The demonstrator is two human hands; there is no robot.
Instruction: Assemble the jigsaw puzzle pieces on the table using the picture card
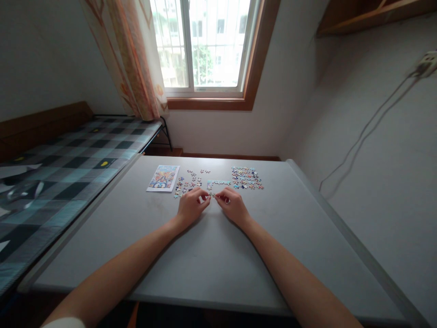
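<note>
Both my hands rest on a grey table (211, 255), fingertips meeting at a small puzzle piece (212, 195). My left hand (190, 207) pinches it from the left and my right hand (232, 205) pinches it from the right. Just beyond my fingers lies a short joined strip of pieces (218, 182). Loose pieces (187, 182) are scattered to the left of the strip, and a dense pile of pieces (246, 178) sits to its right. A colourful reference picture (163, 177) lies flat at the far left of the group.
A bed with a checked cover (68, 168) runs along the table's left side. A window (205, 45) with a curtain (133, 59) is behind the table. The wall on the right carries a cable (372, 123) and a socket strip (428, 64).
</note>
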